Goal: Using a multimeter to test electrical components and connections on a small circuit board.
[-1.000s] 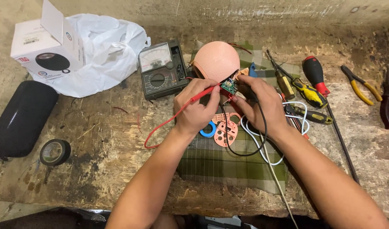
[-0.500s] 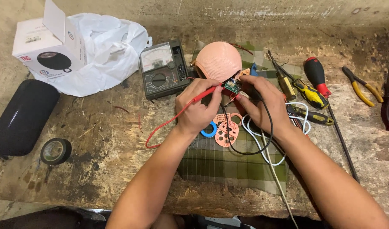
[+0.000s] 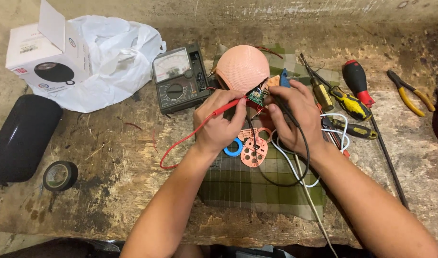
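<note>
Since the earlier frames almost nothing had shifted: both hands stayed at the small green circuit board (image 3: pixel 256 97), and the view had only drifted slightly. The left hand (image 3: pixel 219 125) had its fingers pinched narrow around the red multimeter probe (image 3: pixel 227 109), its tip laid against the board. The right hand (image 3: pixel 295 117) kept its fingers closed on the black probe (image 3: pixel 279 102) and steadied the board from the right, just near of the salmon-pink domed mesh speaker cover (image 3: pixel 242 68). The grey analogue multimeter (image 3: pixel 179 79) lay to the left on the worn wooden bench (image 3: pixel 109 157); a pink perforated plastic plate (image 3: pixel 253 148) and a blue ring (image 3: pixel 234 149) rested on the green checked cloth (image 3: pixel 257 184). A probe tip seemed likely to slip across neighbouring solder points, since the board was only finger-held and unclamped, giving a false reading or a short
</note>
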